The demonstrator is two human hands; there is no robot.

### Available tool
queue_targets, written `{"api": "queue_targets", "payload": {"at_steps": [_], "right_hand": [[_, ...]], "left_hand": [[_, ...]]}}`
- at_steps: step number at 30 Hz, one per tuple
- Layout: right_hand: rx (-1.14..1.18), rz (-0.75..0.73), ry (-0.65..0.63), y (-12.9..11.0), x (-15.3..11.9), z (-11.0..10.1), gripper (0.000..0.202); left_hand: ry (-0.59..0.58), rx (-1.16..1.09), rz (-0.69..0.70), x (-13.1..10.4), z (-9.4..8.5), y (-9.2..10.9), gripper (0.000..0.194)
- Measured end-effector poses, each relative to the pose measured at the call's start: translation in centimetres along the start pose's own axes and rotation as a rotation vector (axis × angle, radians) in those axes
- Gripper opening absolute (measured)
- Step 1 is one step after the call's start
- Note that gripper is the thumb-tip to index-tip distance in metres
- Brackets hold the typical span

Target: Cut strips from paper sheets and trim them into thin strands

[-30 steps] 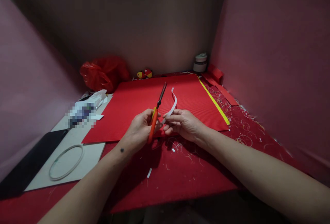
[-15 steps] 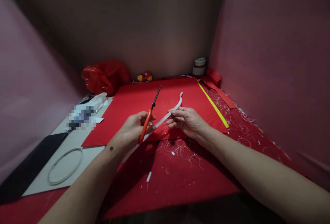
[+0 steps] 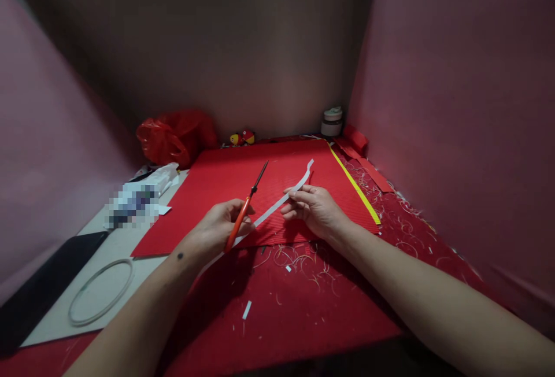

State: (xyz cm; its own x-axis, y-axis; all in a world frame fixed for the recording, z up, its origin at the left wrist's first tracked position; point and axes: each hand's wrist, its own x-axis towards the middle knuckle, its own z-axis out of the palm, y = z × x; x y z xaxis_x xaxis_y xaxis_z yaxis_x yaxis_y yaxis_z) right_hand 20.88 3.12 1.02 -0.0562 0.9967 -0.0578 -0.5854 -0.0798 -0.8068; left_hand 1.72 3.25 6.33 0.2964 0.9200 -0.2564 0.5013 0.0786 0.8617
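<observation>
In my left hand (image 3: pixel 223 225) are orange-handled scissors (image 3: pixel 237 225), their dark blades closed and pointing up and away. A long white strip (image 3: pixel 273 208) passes by the same hand's fingertips and runs down behind the scissor handles. My right hand (image 3: pixel 312 210) pinches the strip farther up between thumb and fingers, and its wavy free end sticks up beyond them. Both hands are over the near part of a red corrugated sheet (image 3: pixel 234 174), which has a yellow strip (image 3: pixel 355 183) along its right edge.
Thin curled threads and white scraps (image 3: pixel 247 310) litter the red table cover (image 3: pixel 277 336). At left are a clear ring (image 3: pixel 100 293), a black flat object (image 3: pixel 52 284) and a pale board. Behind stand a red plastic bag (image 3: pixel 173 134), small red-yellow figures (image 3: pixel 243 137) and a lidded jar (image 3: pixel 332 122).
The view has tilted a little, so the background sits lower. My left hand with the scissors has moved slightly left, away from my right hand, and more of the white strip shows between them.
</observation>
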Motion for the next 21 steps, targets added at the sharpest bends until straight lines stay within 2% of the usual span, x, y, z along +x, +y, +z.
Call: {"api": "queue_targets", "payload": {"at_steps": [5,11,21], "right_hand": [[-0.016,-0.050,0.031,-0.3,0.6,-0.6,0.009],[-0.020,-0.087,0.135,-1.4,1.4,-1.5,0.005],[0.016,-0.097,0.214,-2.5,2.0,-2.0,0.006]], "left_hand": [[-0.010,0.024,-0.028,-0.3,-0.2,0.2,0.038],[-0.009,0.085,-0.053,-0.6,-0.6,0.4,0.038],[-0.052,0.091,0.000,0.1,-1.4,-1.0,0.037]]}}
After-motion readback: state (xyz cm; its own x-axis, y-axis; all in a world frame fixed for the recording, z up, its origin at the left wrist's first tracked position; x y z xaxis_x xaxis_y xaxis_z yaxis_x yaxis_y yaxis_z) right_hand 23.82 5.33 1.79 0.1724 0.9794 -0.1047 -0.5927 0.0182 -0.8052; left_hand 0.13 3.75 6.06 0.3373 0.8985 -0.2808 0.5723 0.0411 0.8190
